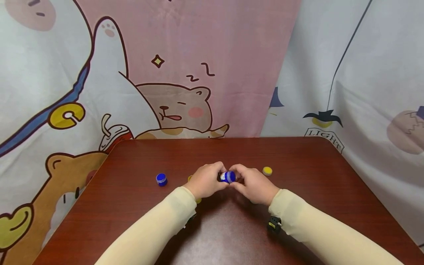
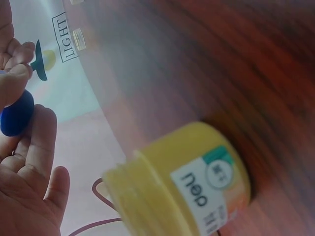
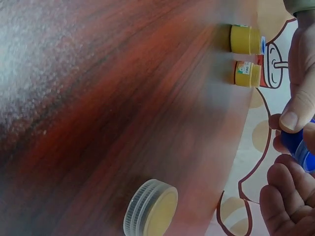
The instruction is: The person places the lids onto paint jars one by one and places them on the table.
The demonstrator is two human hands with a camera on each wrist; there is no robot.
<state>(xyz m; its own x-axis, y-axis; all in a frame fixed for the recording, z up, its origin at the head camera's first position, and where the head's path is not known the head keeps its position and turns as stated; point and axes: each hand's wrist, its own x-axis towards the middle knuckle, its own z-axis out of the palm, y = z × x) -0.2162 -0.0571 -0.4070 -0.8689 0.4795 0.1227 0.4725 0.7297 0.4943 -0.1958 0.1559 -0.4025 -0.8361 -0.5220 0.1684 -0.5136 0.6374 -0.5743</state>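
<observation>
My left hand [image 1: 206, 180] grips a small blue paint jar [image 1: 225, 177] around its body, holding it tilted above the table. The jar's clear-rimmed blue lid [image 1: 233, 176] points toward my right hand [image 1: 255, 184], whose thumb and index finger pinch it from both sides. In the left wrist view the blue jar's base [image 2: 17, 115] shows among the fingers. An uncapped yellow paint jar [image 2: 197, 177] with a "deli" label stands close to my left wrist. A yellow lid [image 1: 267, 170] lies beyond my right hand.
Another blue jar [image 1: 161, 179] stands on the brown table [image 1: 132, 221] to the left. A second yellow jar [image 3: 247, 73] stands near the first one; my left hand mostly hides both in the head view. A cartoon-printed curtain [image 1: 251, 73] hangs behind the table.
</observation>
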